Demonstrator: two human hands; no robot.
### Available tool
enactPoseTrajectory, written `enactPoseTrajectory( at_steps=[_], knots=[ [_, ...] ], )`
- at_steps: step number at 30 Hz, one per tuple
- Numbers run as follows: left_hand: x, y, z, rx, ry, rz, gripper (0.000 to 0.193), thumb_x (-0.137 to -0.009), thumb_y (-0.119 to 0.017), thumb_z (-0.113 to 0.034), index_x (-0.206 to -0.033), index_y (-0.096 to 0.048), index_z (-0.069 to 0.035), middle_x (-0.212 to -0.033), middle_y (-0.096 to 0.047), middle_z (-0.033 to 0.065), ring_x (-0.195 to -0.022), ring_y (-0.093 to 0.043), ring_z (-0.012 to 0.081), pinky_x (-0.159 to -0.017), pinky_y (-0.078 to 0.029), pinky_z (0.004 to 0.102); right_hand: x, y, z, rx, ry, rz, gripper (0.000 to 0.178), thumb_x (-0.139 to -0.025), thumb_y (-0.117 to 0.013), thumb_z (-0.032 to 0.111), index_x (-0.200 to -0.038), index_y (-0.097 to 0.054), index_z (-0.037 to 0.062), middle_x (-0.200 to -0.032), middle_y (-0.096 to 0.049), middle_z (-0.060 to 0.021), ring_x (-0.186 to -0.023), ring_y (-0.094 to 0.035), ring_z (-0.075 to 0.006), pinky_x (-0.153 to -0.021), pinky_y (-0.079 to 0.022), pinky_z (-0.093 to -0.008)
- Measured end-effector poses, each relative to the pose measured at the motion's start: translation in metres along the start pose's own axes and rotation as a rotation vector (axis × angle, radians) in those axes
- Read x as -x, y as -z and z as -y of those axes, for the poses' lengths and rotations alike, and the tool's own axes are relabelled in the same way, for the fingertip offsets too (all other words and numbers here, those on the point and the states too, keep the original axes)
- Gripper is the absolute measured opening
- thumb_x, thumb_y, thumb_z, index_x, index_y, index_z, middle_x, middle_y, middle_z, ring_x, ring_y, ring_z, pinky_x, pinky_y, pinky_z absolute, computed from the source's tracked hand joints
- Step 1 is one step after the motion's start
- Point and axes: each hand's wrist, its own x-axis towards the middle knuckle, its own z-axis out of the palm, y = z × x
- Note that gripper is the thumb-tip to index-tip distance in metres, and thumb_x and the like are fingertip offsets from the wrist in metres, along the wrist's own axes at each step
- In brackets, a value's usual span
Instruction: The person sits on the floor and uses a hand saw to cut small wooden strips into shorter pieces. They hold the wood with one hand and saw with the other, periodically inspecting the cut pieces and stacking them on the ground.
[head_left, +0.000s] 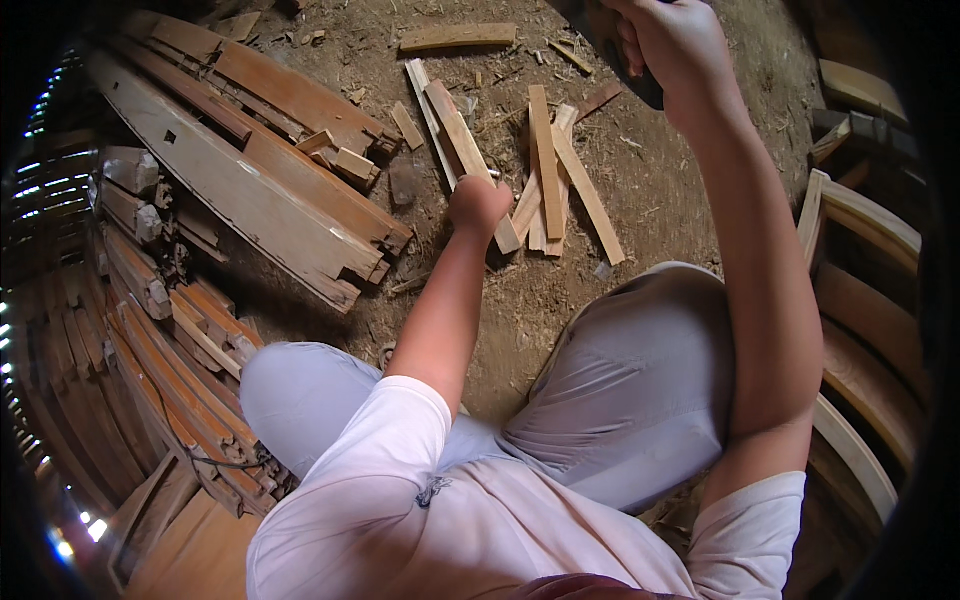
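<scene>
My left hand (480, 205) is closed around a pale wooden strip (456, 125), which slants over the dirt floor between my knees. A small shiny bit shows beside its fingers; I cannot make out what it is. Up at the top right, my right hand (680, 55) is raised and wrapped round a dark tool (612, 45). Part of that tool runs out of the picture, so its kind is unclear. Just right of my left hand several cut wooden strips (547, 165) lie crossed in a loose pile. Another thin strip lies along the left side of the held one.
Long weathered boards (240, 200) are stacked on the left, with more reddish timber (190, 370) nearer to me. Curved wooden pieces (870, 360) stand along the right side. A short plank (457, 37) lies on the floor (700, 200) ahead, among shavings and chips.
</scene>
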Motion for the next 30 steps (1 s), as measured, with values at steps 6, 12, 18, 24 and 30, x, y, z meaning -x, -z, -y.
enactPoseTrajectory(
  at_steps=[6, 12, 18, 24, 30],
  knots=[
    [-0.031, -0.006, 0.003, 0.085, -0.05, 0.03, 0.041, -0.089, -0.068, -0.03, -0.108, -0.07, 0.006, -0.109, -0.073, 0.0257, -0.106, -0.071, 0.0405, -0.091, -0.057, 0.0486, 0.0, -0.001, 0.003, -0.001, 0.042, 0.02, 0.024, -0.089, -0.064, 0.01, -0.065, -0.06, 0.0079, -0.057, -0.052, 0.0012, -0.045, -0.043, -0.0088, -0.042, -0.03, -0.0287],
    [-0.037, -0.008, -0.003, 0.054, -0.028, 0.016, 0.025, -0.084, -0.066, -0.018, -0.095, -0.076, 0.003, -0.107, -0.074, 0.0249, -0.103, -0.072, 0.0408, -0.089, -0.058, 0.0473, 0.003, 0.001, 0.008, 0.029, 0.014, -0.012, 0.024, -0.089, -0.063, 0.01, -0.065, -0.059, 0.0083, -0.057, -0.051, 0.0021, -0.045, -0.042, -0.0085, -0.043, -0.03, -0.0285],
    [-0.043, -0.008, -0.002, 0.006, -0.014, 0.057, 0.039, -0.083, -0.07, -0.03, -0.103, -0.076, 0.003, -0.11, -0.073, 0.026, -0.107, -0.07, 0.0406, -0.093, -0.056, 0.0456, -0.003, 0.006, 0.003, 0.009, 0.018, 0.028, 0.024, -0.088, -0.063, 0.012, -0.065, -0.06, 0.0093, -0.058, -0.051, 0.0024, -0.046, -0.042, -0.0081, -0.043, -0.03, -0.0292],
    [-0.046, -0.007, -0.003, 0.018, 0.025, 0.062, 0.039, -0.084, -0.068, -0.028, -0.105, -0.076, 0.003, -0.112, -0.073, 0.0254, -0.106, -0.071, 0.04, -0.093, -0.056, 0.0456, 0.004, 0.001, 0.009, 0.075, 0.011, -0.017, 0.022, -0.088, -0.065, 0.013, -0.067, -0.063, 0.0075, -0.059, -0.054, 0.0018, -0.048, -0.044, -0.0081, -0.045, -0.03, -0.0293],
    [-0.049, -0.008, -0.006, -0.024, 0.014, 0.086, 0.041, -0.087, -0.065, -0.028, -0.11, -0.075, 0.004, -0.114, -0.073, 0.0247, -0.108, -0.071, 0.0388, -0.093, -0.056, 0.0453, 0.003, 0.001, 0.01, 0.13, -0.013, -0.062, 0.019, -0.086, -0.067, 0.015, -0.07, -0.067, 0.0051, -0.06, -0.055, 0.0016, -0.048, -0.045, -0.0083, -0.045, -0.03, -0.0301]
  ],
)
